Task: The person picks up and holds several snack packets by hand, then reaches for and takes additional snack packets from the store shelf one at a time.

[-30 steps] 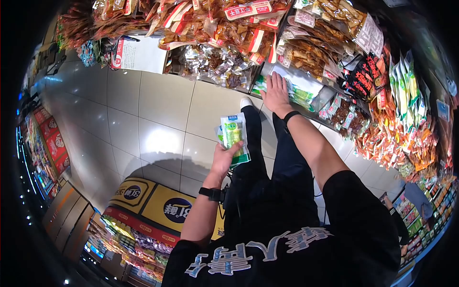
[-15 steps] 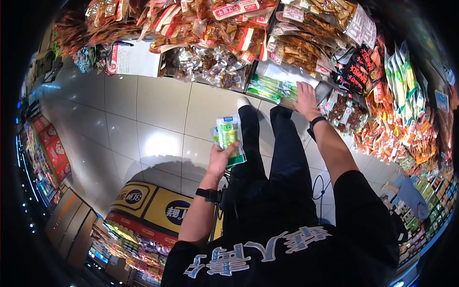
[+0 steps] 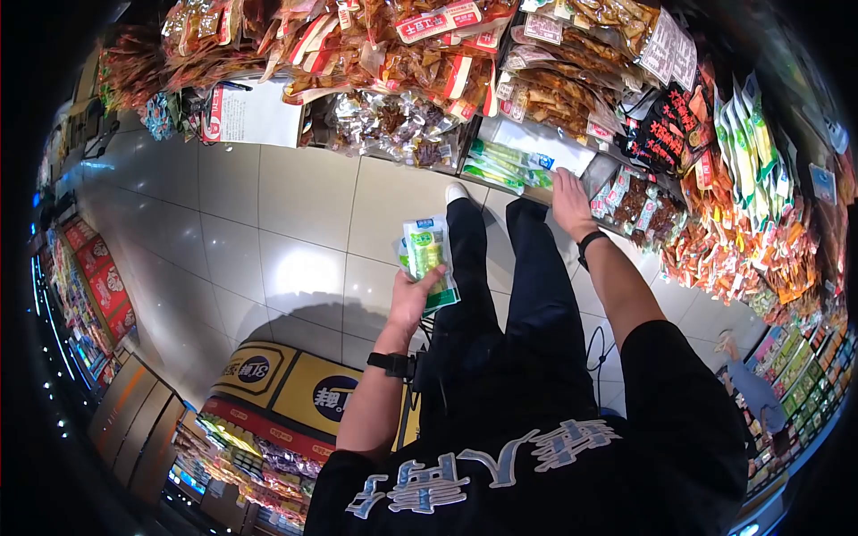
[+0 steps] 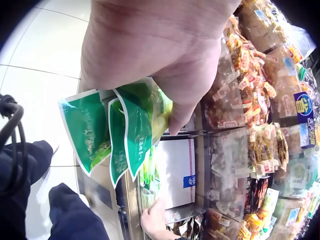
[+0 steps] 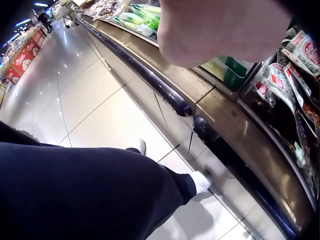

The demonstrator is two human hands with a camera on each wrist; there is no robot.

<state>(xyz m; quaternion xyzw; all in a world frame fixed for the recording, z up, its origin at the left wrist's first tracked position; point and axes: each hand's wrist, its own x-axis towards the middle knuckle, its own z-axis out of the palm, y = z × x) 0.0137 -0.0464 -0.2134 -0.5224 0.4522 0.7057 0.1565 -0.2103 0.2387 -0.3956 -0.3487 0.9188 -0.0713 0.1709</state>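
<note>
My left hand (image 3: 411, 297) grips a few flat, clear-and-green snack packets (image 3: 426, 245) by their lower end, out over the floor. In the left wrist view their dark green ends (image 4: 137, 125) fan out below the palm. At the display, my right hand (image 3: 572, 204) has its fingers at the right end of a row of similar green packets (image 3: 500, 163), which lie along the near edge of a compartment. A packet's green end (image 5: 235, 73) shows beside that hand in the right wrist view; its fingertips are hidden there.
Behind the row is a white panel (image 3: 556, 143) in the compartment. Small wrapped snacks (image 3: 639, 201) fill the bin to the right, and brown bagged snacks (image 3: 563, 76) are stacked behind. A dark bumper rail (image 5: 150, 75) runs along the display front. A yellow-fronted stand (image 3: 259, 371) is at lower left.
My right hand has moved right along the row from on top of the green packets to their right end, uncovering them. The left hand keeps its packets, nearly still.
</note>
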